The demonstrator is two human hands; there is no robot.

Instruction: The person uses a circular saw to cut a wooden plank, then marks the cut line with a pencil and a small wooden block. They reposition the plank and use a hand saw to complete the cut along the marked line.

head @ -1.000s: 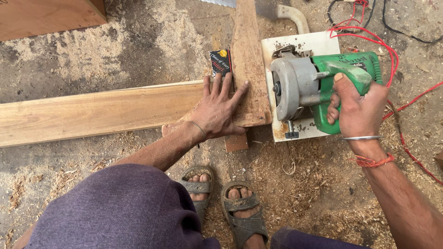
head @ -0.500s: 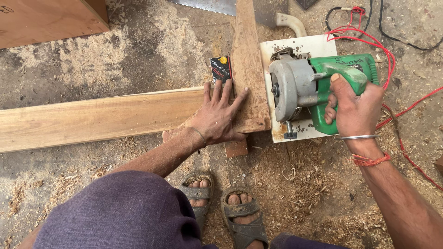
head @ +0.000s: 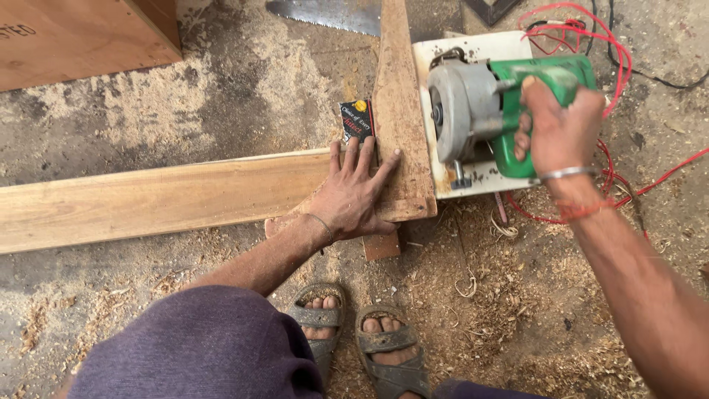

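Left hand [head: 354,196]: laid flat, palm down, fingers spread, pressing on the joint where a long pale plank [head: 155,199] meets a tapered crosswise board [head: 399,118]; the forearm reaches in from the lower middle, with a thin band at the wrist. Right hand [head: 557,133]: fingers curled tight around the green plastic handle of a circular saw [head: 495,111], the arm entering from the lower right, with a metal bangle and red thread at the wrist. The saw has a grey metal motor housing and a scuffed white base plate lying just beside the board's right edge. Both timbers are smooth and light brown, lying on a dusty floor [head: 221,103] strewn with sawdust and curled shavings. A small dark packet [head: 356,118] lies just beyond the left fingertips. Red cable [head: 591,33] loops behind the saw. A handsaw blade [head: 325,13] lies at the floor's far edge, and a wooden box [head: 81,37] stands in the far left corner.
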